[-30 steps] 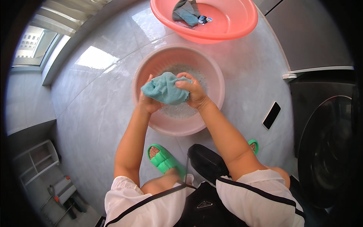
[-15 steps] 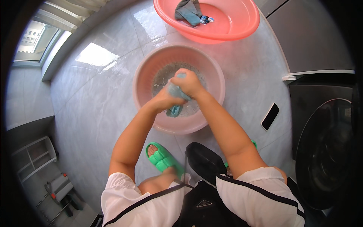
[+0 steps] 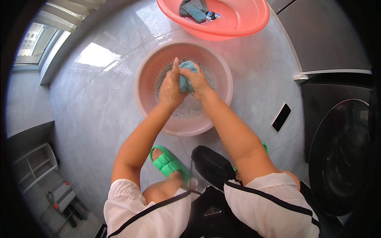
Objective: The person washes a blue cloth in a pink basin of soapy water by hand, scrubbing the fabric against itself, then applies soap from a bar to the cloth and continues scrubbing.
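Note:
A wet teal cloth (image 3: 185,76) is bunched between my two hands above a pale pink basin (image 3: 145,83) of soapy water on the tiled floor. My left hand (image 3: 170,85) presses its flat palm against the cloth's left side, fingers pointing up. My right hand (image 3: 197,81) is closed around the cloth from the right. Most of the cloth is hidden between the palms.
A second, brighter coral basin (image 3: 242,18) stands behind, holding a dark garment (image 3: 191,8). A black phone (image 3: 281,117) lies on the floor at right, near a washing machine (image 3: 341,154). My green slippers (image 3: 168,162) are below the basin; a white shelf (image 3: 29,164) stands at left.
The cloth was spread out wide between my hands a second ago. Since then both hands have come together and squeezed it into a small bunch over the water.

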{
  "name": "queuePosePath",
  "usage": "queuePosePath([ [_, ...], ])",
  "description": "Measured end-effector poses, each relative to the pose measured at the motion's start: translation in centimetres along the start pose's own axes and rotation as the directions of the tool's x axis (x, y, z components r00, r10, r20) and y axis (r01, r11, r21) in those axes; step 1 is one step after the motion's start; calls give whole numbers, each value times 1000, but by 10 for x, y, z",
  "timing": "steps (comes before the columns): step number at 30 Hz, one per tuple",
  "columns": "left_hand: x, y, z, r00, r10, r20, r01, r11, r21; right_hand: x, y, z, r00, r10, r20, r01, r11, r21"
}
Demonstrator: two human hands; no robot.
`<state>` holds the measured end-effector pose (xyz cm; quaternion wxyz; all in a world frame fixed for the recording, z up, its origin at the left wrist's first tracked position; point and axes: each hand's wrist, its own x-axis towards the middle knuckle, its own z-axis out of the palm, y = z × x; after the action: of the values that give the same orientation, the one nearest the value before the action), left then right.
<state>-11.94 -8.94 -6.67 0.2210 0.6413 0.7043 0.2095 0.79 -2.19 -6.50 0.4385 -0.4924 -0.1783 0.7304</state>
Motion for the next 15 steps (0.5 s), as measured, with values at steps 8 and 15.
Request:
queuePosePath([
  [8,-14,14,-51,952,-185,243,305,531,-791,-1,-31,-13,926,-13,376,95,975,-202],
  [15,-1,-26,-63,821,-7,571,498,-482,-721,-50,-21,23,481,-445,755,816,543,-200],
])
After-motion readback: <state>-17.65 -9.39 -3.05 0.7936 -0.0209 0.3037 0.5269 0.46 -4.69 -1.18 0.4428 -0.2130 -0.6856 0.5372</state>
